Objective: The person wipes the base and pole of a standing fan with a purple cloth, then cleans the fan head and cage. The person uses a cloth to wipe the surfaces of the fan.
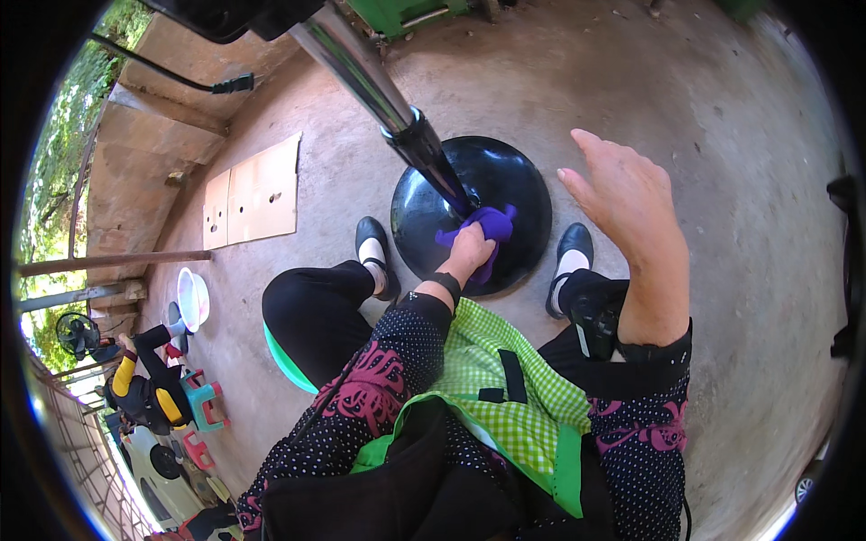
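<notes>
A purple cloth (492, 226) is bunched in my left hand (471, 249), pressed against the glossy black round base (514, 182) beside the foot of a pole. The metal pole (362, 71) rises from the base's middle towards the upper left, with a black lower section (433, 159). My right hand (626, 182) is raised to the right of the base, thumb and fingers apart, holding nothing. The base stands on the floor between my two black shoes.
Flattened cardboard (260, 196) lies on the concrete floor at left, near a low wall. A white basin (193, 299), a seated person, plastic stools (201, 399) and a fan (78, 335) are farther left. A cable plug (233, 84) hangs at upper left. A green object (406, 13) stands at the top.
</notes>
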